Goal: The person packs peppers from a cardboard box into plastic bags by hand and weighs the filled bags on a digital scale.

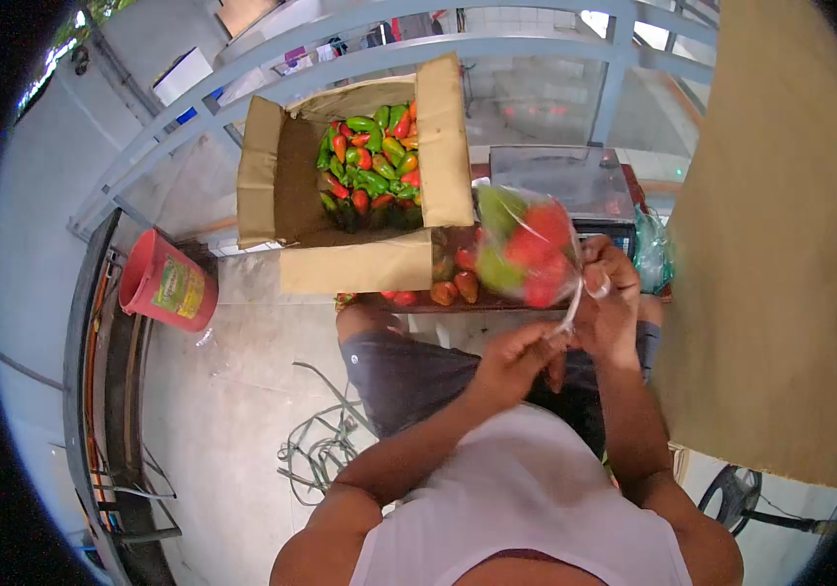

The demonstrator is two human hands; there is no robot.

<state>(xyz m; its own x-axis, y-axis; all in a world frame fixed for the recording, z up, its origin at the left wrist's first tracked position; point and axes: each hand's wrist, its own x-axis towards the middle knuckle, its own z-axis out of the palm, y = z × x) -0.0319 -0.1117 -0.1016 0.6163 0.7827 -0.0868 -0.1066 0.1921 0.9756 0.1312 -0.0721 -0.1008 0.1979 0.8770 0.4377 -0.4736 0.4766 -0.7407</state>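
Note:
A see-through plastic bag point(524, 249) filled with red and green peppers hangs in front of me, a little blurred by motion. My right hand point(608, 301) is closed around the gathered neck of the bag, on its right side. Just below, my left hand point(518, 363) pinches the twisted end of the plastic, fingers pressed together. Beyond the bag is a weighing scale point(563, 181) with a flat metal top, partly hidden. Several loose red peppers point(454, 289) lie on the low table near my knees.
An open cardboard box point(260, 176) holds many red and green peppers point(370, 161). Green plastic bags point(652, 250) sit beside the scale. A red bucket point(169, 283) and tangled green strapping point(326, 439) are at left on the floor. A large cardboard sheet point(780, 244) stands at right.

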